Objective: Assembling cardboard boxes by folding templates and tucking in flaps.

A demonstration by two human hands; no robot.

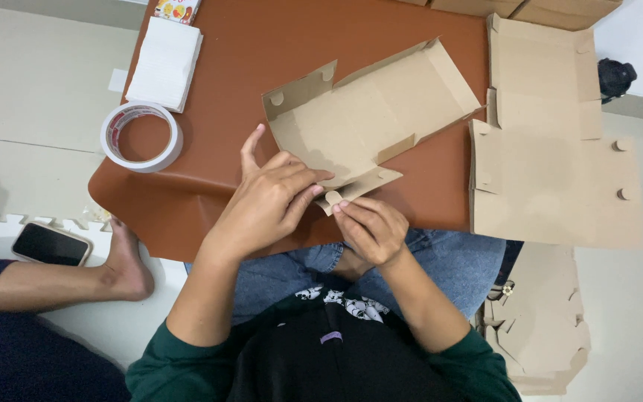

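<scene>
The left hand point(269, 201) lies curled over the near edge of a half-folded cardboard box blank point(370, 112), fingers bent and pressing a flap down, index finger raised. The right hand point(370, 227) pinches a small rounded tab point(333, 199) of the same blank between thumb and fingertips, just beside the left hand. The blank rests on a brown low table point(262, 37), close to its near edge, one side wall tilted up. At the table's right edge lies a flat unfolded cardboard blank point(552, 171), overhanging. Near the left edge sits a roll of tape point(141, 136), and behind it, at the far left corner, a white stack of paper point(164, 63). A phone point(50, 243) lies on the floor beside another person's foot point(128, 264).
</scene>
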